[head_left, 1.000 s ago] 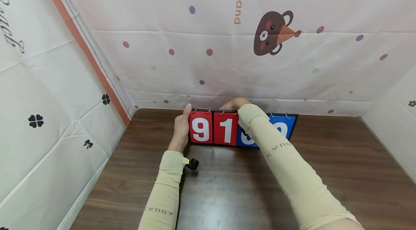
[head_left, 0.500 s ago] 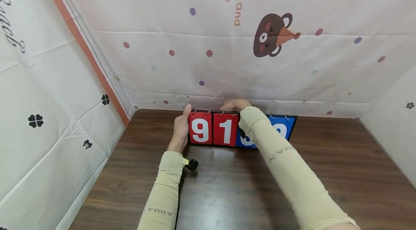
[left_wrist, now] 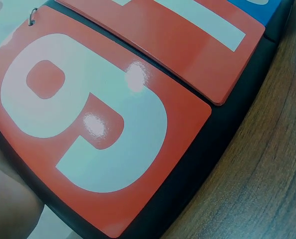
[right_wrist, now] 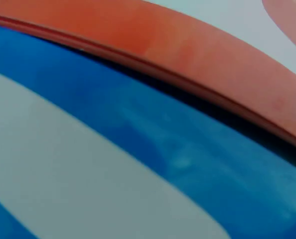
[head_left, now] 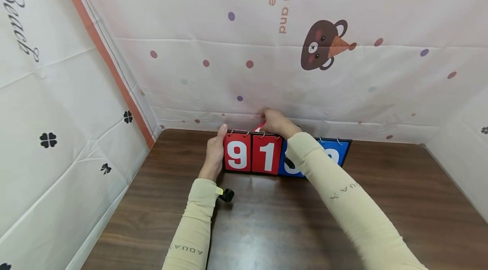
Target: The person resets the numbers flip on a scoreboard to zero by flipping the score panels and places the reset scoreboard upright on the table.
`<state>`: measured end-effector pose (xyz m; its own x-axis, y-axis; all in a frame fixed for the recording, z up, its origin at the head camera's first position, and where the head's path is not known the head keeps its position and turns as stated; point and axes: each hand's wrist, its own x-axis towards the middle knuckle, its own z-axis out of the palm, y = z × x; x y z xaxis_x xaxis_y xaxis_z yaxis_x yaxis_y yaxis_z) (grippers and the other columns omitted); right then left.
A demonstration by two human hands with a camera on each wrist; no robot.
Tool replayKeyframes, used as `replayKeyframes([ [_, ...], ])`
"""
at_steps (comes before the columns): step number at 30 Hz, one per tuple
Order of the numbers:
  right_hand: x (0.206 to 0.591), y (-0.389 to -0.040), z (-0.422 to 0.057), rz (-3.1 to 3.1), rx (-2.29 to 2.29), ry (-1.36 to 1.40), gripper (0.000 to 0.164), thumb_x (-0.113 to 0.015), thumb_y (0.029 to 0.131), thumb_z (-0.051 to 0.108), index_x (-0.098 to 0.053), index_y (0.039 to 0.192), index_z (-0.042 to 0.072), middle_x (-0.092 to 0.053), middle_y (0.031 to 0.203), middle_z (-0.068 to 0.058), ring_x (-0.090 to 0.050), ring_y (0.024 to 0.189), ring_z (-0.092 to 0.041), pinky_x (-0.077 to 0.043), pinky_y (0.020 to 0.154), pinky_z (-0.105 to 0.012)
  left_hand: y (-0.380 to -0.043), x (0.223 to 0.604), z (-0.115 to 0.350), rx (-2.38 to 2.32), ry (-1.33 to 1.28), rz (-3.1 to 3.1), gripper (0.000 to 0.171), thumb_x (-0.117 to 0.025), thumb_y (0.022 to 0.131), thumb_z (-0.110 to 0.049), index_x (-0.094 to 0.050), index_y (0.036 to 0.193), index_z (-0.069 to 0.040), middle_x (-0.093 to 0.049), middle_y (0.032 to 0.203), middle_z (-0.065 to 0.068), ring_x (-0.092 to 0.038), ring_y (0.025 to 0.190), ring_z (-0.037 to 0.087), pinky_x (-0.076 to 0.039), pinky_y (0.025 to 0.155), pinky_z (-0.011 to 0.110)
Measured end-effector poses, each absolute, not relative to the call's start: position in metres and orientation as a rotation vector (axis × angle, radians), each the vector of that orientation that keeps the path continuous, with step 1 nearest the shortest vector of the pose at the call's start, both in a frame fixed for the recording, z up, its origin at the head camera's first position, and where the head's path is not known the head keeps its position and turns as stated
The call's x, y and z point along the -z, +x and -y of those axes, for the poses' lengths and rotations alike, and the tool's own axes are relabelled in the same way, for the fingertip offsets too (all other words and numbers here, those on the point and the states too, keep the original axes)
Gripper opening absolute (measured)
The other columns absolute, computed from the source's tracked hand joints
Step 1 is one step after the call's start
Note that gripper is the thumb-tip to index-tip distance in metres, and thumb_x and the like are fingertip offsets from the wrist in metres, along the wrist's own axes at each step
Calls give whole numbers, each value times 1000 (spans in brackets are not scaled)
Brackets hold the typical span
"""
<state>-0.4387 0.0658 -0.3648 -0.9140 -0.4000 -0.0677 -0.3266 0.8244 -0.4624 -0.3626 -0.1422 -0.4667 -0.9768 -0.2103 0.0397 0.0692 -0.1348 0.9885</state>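
A flip scoreboard (head_left: 265,154) stands near the table's back edge, with red 9 and 1 cards and blue cards hung on metal rings. My left hand (head_left: 214,153) grips its left edge, thumb up beside the 9; the other fingers are hidden behind it. In the left wrist view the 9 card (left_wrist: 138,174) fills most of the frame. Reaching over the top, my right hand (head_left: 279,122) pinches a red card (head_left: 260,126) that rises behind the 1. My right sleeve covers part of the blue digits. The right wrist view is filled by a blue card (right_wrist: 188,164) and a red one.
The dark wooden table (head_left: 259,227) spreads in front of and beside the scoreboard. A printed cloth wall (head_left: 213,83) rises close behind it, and another cloth (head_left: 76,143) hangs at the left. A small black camera (head_left: 227,195) sits at my left wrist.
My right hand has lifted slightly behind the scoreboard's top, and a red card now shows at its fingertips. My left hand keeps its grip. The head view has shifted a little.
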Motion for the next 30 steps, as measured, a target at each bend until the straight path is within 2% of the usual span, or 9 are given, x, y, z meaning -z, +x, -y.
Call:
replayKeyframes([
  [5, 363, -433, -67, -2985, 681, -604, 46, -69, 97, 3, -54, 140, -4, -64, 128, -21, -61, 114, -34, -51, 103, -47, -364, 466, 139, 2234, 169, 1914, 56, -62, 101, -61, -75, 91, -7, -70, 92, 5, -62, 91, 19, -48, 85, 37],
  [13, 359, -421, -70, -3244, 567, -949, 33, -66, 101, 4, -65, 133, -2, -64, 125, -20, -64, 112, -34, -53, 101, -48, -364, 467, 138, 2249, 164, 1919, 58, -62, 100, -63, -75, 94, -7, -71, 95, 6, -62, 92, 19, -49, 86, 37],
  [22, 348, -405, -78, -3346, 841, -1081, 18, -64, 102, 1, -68, 120, -2, -61, 111, -18, -67, 97, -32, -58, 90, -46, -365, 464, 140, 2231, 195, 1948, 61, -60, 100, -65, -75, 96, -5, -71, 100, 8, -61, 96, 21, -48, 89, 39],
  [30, 331, -382, -81, -3369, 960, -1209, 16, -68, 101, 2, -66, 117, 1, -66, 113, -16, -67, 101, -30, -58, 93, -44, -364, 467, 142, 2243, 189, 1938, 60, -60, 101, -64, -74, 95, -6, -70, 97, 8, -60, 95, 21, -48, 88, 39],
])
